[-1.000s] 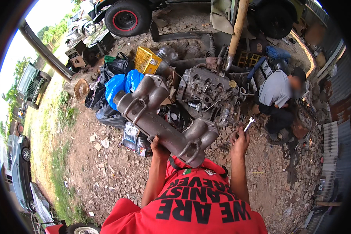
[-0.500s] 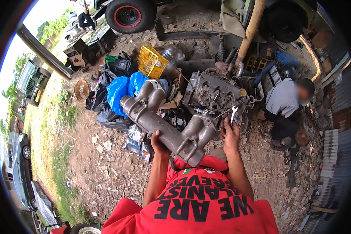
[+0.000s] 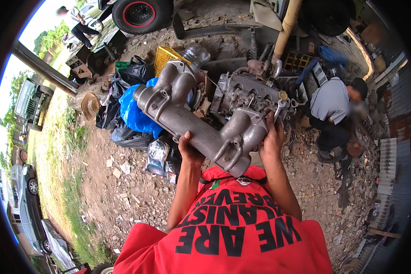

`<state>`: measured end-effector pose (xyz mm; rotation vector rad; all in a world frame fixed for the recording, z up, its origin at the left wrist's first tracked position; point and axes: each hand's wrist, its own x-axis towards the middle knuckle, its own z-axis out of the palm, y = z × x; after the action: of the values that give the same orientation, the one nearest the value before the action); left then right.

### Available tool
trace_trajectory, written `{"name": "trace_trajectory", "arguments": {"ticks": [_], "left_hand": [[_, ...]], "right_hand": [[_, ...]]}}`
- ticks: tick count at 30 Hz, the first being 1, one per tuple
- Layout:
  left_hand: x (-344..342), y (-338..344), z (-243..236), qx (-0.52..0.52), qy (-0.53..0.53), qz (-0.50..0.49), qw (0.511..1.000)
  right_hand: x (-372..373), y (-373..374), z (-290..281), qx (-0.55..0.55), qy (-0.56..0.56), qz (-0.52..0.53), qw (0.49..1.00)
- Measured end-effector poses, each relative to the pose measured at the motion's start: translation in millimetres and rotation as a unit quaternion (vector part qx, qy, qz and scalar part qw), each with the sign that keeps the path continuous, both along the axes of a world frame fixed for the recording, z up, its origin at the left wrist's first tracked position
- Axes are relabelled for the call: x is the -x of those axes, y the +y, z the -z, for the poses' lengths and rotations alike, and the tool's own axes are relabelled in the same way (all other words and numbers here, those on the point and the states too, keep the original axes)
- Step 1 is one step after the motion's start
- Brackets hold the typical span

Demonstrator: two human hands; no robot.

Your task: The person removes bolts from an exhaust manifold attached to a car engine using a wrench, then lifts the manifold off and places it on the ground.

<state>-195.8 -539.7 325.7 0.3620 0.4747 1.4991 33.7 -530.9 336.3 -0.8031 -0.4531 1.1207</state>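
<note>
A large grey cast-metal intake manifold (image 3: 201,132) is held up in front of my red shirt, tilted from upper left to lower right. My left hand (image 3: 191,150) grips its main tube from the near side, thumb on top; the other fingers are hidden underneath. My right hand (image 3: 272,140) is closed around a silver open-end wrench (image 3: 280,108), whose jaw points up, and it presses against the manifold's right flange. Beyond the manifold stands a dirty engine (image 3: 246,91) with a brass-coloured cap.
Black bags (image 3: 137,71), a blue bag (image 3: 134,112) and a yellow crate (image 3: 164,59) lie to the left of the engine. A co-worker in a grey shirt (image 3: 329,100) crouches at the right. A wooden post (image 3: 286,32) rises behind the engine. Rubble covers the ground (image 3: 123,182).
The manifold has moved up and slightly right, away from my shirt. My right hand, apart from it before, now touches its right end with the wrench still held. The far-left person has shifted.
</note>
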Motion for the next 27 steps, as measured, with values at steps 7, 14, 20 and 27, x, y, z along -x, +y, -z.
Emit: {"name": "trace_trajectory", "arguments": {"ticks": [7,14,20,27], "left_hand": [[-4,17,-8,-0.188,-0.044,0.092,0.977],[-11,4,-15,-0.176,0.005,0.096,0.980],[-18,-19,17,-0.033,0.015,0.085,0.996],[-14,-67,61,0.134,0.100,0.024,0.986]], "right_hand": [[5,-23,-38,-0.038,-0.047,0.074,0.995],[-12,-37,-21,0.002,-0.013,0.103,0.995],[-31,-64,24,0.183,-0.005,0.040,0.982],[-126,-136,87,0.290,0.029,0.102,0.951]]}}
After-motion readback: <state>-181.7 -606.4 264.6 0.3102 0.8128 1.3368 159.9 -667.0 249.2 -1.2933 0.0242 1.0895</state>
